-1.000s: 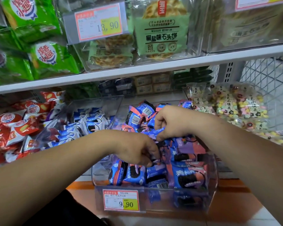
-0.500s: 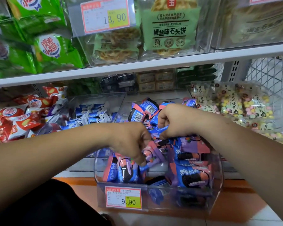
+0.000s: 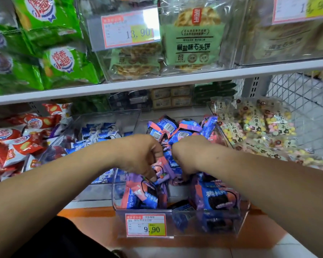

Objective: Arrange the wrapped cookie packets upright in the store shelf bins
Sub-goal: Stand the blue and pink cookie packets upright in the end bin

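1. Two hands meet mid-bin: left hand pinches a packet; right hand hides its fingers, grip unclear.
2. Stand the packet snug against the 6 o'clock row, label forward, before drawing from the 12 o'clock heap.

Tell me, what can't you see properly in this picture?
Head view:
Right hand fingers: tucked under its knuckles among the cookie packets; grip unclear.
Bin price tag small print: too tiny, blurred.
Top-right price tag: cut by the frame's edge, glare.
Back-shelf boxes: dark, blurred.
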Action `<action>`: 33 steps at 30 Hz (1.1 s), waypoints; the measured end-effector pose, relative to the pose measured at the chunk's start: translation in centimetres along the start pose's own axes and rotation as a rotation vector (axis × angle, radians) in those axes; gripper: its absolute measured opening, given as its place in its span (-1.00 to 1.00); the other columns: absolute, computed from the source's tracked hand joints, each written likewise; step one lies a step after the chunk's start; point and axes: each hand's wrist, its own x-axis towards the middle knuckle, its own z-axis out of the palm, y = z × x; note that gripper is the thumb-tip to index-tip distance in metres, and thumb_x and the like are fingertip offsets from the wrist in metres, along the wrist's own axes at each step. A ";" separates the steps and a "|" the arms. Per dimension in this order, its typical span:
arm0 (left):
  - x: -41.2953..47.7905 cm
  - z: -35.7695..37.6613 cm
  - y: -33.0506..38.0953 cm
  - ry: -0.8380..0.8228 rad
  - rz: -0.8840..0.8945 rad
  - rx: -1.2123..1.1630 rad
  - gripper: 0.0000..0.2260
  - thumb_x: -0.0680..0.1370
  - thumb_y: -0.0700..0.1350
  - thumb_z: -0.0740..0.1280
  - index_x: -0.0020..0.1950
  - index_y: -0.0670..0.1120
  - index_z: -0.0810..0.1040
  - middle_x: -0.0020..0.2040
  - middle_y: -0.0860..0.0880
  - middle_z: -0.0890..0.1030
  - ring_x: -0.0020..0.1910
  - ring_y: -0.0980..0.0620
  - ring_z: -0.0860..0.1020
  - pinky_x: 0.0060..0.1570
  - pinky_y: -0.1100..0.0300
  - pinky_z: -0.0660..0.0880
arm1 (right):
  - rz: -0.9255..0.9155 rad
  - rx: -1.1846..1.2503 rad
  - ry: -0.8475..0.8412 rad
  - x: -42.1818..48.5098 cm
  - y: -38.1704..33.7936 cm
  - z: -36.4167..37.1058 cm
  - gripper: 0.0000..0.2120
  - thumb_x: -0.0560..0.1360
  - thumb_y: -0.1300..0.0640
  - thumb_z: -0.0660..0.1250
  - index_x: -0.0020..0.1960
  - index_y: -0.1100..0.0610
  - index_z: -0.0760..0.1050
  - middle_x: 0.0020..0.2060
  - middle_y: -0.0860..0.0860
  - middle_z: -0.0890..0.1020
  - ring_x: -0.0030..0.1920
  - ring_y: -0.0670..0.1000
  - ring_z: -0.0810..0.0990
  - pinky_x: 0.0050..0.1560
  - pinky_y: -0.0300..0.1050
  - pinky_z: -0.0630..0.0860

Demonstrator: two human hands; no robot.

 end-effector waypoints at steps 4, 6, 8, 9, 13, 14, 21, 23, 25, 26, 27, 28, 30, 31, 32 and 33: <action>0.1 0.5 0.1 -0.027 0.074 0.085 -0.71 0.40 0.13 0.58 -0.13 0.08 0.52 -0.23 0.14 0.62 -0.30 0.12 0.54 -0.25 0.17 0.46 | -0.018 0.111 -0.064 -0.3 0.7 -1.3 -0.65 0.27 -0.04 0.68 -0.14 0.08 0.59 -0.21 -0.02 0.64 -0.17 0.08 0.61 -0.31 -0.16 0.50; 0.3 0.8 -0.1 -0.030 0.102 0.046 -0.76 0.45 0.09 0.56 -0.08 0.07 0.54 -0.25 0.14 0.60 -0.34 0.16 0.49 -0.29 0.21 0.43 | -0.038 0.319 -0.039 -0.8 2.1 -2.2 -0.71 0.30 0.11 0.67 -0.05 0.12 0.67 -0.19 0.03 0.71 -0.24 0.07 0.66 -0.37 -0.16 0.59; 0.5 0.8 -0.1 -0.035 0.108 -0.021 -0.81 0.48 -0.02 0.53 0.00 0.05 0.56 -0.23 0.13 0.58 -0.31 0.14 0.49 -0.28 0.25 0.43 | -0.047 0.468 0.038 -1.3 3.4 -2.4 -0.77 0.32 0.25 0.63 -0.06 0.16 0.68 -0.28 -0.02 0.71 -0.31 -0.06 0.66 -0.29 -0.16 0.63; 0.5 0.7 0.2 -0.035 0.111 -0.035 -0.80 0.49 -0.07 0.51 0.06 0.08 0.58 -0.18 0.14 0.58 -0.26 0.13 0.52 -0.26 0.30 0.43 | -0.051 0.509 0.059 -1.6 3.8 -2.3 -0.79 0.34 0.26 0.61 -0.06 0.14 0.70 -0.34 -0.10 0.69 -0.39 -0.19 0.61 -0.33 -0.25 0.57; 0.9 0.6 0.6 -0.038 0.124 -0.100 -0.69 0.51 -0.16 0.48 0.22 0.10 0.60 -0.04 0.10 0.63 -0.16 0.16 0.58 -0.18 0.38 0.47 | -0.072 0.620 0.095 -2.5 4.8 -1.8 -0.82 0.41 0.19 0.59 -0.02 0.05 0.71 -0.41 -0.23 0.58 -0.49 -0.30 0.50 -0.42 -0.38 0.39; 1.0 0.7 0.6 -0.044 0.127 -0.151 -0.74 0.52 -0.19 0.48 0.15 0.07 0.61 -0.06 0.08 0.65 -0.15 0.15 0.60 -0.15 0.33 0.50 | -0.073 0.640 0.092 -2.7 5.0 -1.8 -0.82 0.41 0.19 0.60 -0.02 0.06 0.71 -0.47 -0.23 0.57 -0.53 -0.29 0.49 -0.48 -0.40 0.38; 0.5 -0.4 -0.5 -0.038 0.126 -0.557 -0.79 0.58 -0.24 0.45 0.21 -0.11 0.59 -0.04 -0.18 0.70 -0.17 -0.08 0.58 -0.20 0.03 0.55 | -0.150 0.711 0.020 -2.8 4.6 -1.8 -0.67 0.34 0.01 0.65 -0.21 0.10 0.51 -0.40 0.03 0.49 -0.37 0.01 0.43 -0.22 -0.09 0.43; 0.5 -0.6 -0.9 -0.031 0.116 -0.620 -0.73 0.58 -0.22 0.45 0.27 -0.09 0.58 0.01 -0.21 0.70 -0.15 -0.13 0.58 -0.15 -0.09 0.57 | -0.158 0.682 0.015 -2.8 4.5 -1.6 -0.56 0.39 0.02 0.61 -0.29 0.09 0.33 -0.40 0.07 0.38 -0.40 0.02 0.29 -0.27 -0.08 0.28; 0.4 -0.7 -1.0 -0.007 0.106 -0.684 -0.75 0.60 -0.29 0.39 0.27 -0.14 0.58 0.05 -0.28 0.67 -0.16 -0.07 0.57 -0.21 0.06 0.58 | -0.146 0.637 0.020 -2.8 4.5 -1.5 -0.55 0.42 0.03 0.59 -0.29 0.05 0.30 -0.41 0.05 0.41 -0.44 0.01 0.31 -0.28 -0.07 0.31; 0.4 -0.7 -1.2 0.002 0.103 -0.718 -0.76 0.61 -0.33 0.36 0.26 -0.16 0.58 0.07 -0.30 0.67 -0.14 -0.07 0.56 -0.23 0.14 0.55 | -0.136 0.623 0.014 -2.8 4.5 -1.5 -0.55 0.42 0.02 0.59 -0.28 0.05 0.29 -0.41 0.04 0.41 -0.45 0.01 0.31 -0.28 -0.07 0.32; 0.4 -0.6 -1.3 0.001 0.107 -0.750 -0.75 0.62 -0.37 0.32 0.26 -0.18 0.59 0.09 -0.30 0.67 -0.11 -0.09 0.56 -0.24 0.18 0.53 | -0.131 0.615 0.009 -2.8 4.6 -1.4 -0.55 0.43 0.03 0.59 -0.27 0.05 0.28 -0.42 0.03 0.41 -0.45 0.00 0.30 -0.27 -0.07 0.32; 0.4 -0.6 -1.4 -0.008 0.113 -0.775 -0.74 0.62 -0.41 0.28 0.25 -0.19 0.59 0.10 -0.28 0.68 -0.08 -0.10 0.56 -0.24 0.20 0.53 | -0.128 0.615 0.005 -2.8 4.6 -1.4 -0.54 0.43 0.03 0.59 -0.27 0.05 0.27 -0.42 0.02 0.40 -0.44 0.01 0.30 -0.27 -0.07 0.32; 0.3 -0.5 -1.2 -0.018 0.120 -0.799 -0.73 0.60 -0.43 0.30 0.25 -0.20 0.60 0.07 -0.23 0.70 -0.06 -0.04 0.60 -0.21 0.22 0.55 | -0.123 0.632 0.004 -2.8 4.7 -1.3 -0.55 0.42 0.02 0.59 -0.26 0.06 0.29 -0.42 0.04 0.44 -0.44 0.03 0.32 -0.28 -0.06 0.33; 0.3 -0.4 -1.1 -0.012 0.122 -0.806 -0.73 0.57 -0.41 0.36 0.24 -0.21 0.60 0.03 -0.19 0.71 -0.07 0.01 0.62 -0.16 0.23 0.58 | -0.120 0.633 0.013 -2.8 4.7 -1.3 -0.57 0.42 0.01 0.59 -0.25 0.06 0.32 -0.41 0.04 0.47 -0.45 0.02 0.34 -0.29 -0.06 0.34; 0.3 -0.3 -0.9 0.006 0.120 -0.800 -0.72 0.53 -0.39 0.43 0.23 -0.21 0.60 -0.02 -0.16 0.71 -0.08 0.03 0.63 -0.10 0.23 0.61 | -0.118 0.630 0.024 -2.8 4.6 -1.3 -0.58 0.41 -0.01 0.59 -0.25 0.07 0.34 -0.41 0.04 0.50 -0.47 0.00 0.35 -0.30 -0.08 0.35; 0.3 -0.1 -0.7 0.036 0.116 -0.770 -0.70 0.49 -0.38 0.48 0.20 -0.21 0.60 -0.05 -0.14 0.71 -0.10 0.04 0.65 -0.06 0.22 0.63 | -0.120 0.630 0.028 -2.7 4.6 -1.3 -0.59 0.40 -0.02 0.60 -0.24 0.09 0.37 -0.40 0.05 0.51 -0.48 -0.02 0.35 -0.30 -0.09 0.35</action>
